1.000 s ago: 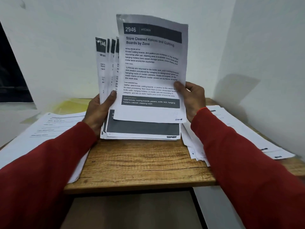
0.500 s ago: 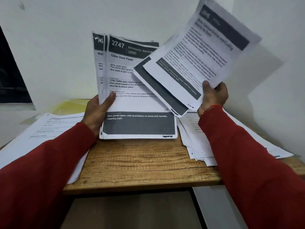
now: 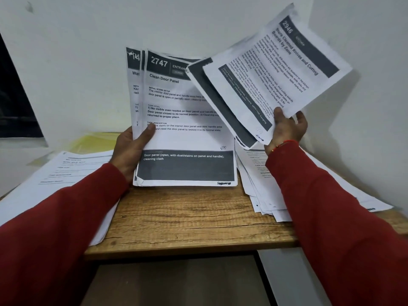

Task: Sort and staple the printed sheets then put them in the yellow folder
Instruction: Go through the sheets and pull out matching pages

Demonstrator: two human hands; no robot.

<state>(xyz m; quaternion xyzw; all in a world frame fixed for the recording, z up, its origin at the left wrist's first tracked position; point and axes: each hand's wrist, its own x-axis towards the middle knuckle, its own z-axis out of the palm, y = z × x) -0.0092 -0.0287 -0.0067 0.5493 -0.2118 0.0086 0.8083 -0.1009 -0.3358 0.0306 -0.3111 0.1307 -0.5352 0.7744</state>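
My left hand (image 3: 130, 151) grips an upright stack of printed sheets (image 3: 183, 138) by its left edge, thumb across the front page headed "2747 Clean Door Panel". The stack's bottom edge stands on the wooden table (image 3: 185, 219). My right hand (image 3: 287, 127) holds a couple of sheets (image 3: 271, 78), top one headed "2946", by their lower corner, tilted to the right and lifted above the right pile. The yellow folder (image 3: 95, 141) lies at the back left, partly under papers. No stapler is visible.
A pile of printed sheets (image 3: 59, 173) covers the table's left side and overhangs its edge. Another fanned pile (image 3: 265, 195) lies on the right, against the white wall (image 3: 364, 107). A wall also stands close behind the table.
My right hand has pulled the "2946" sheets off the front of the stack and swung them up and to the right, uncovering the "2747" page. The left hand has stayed put.
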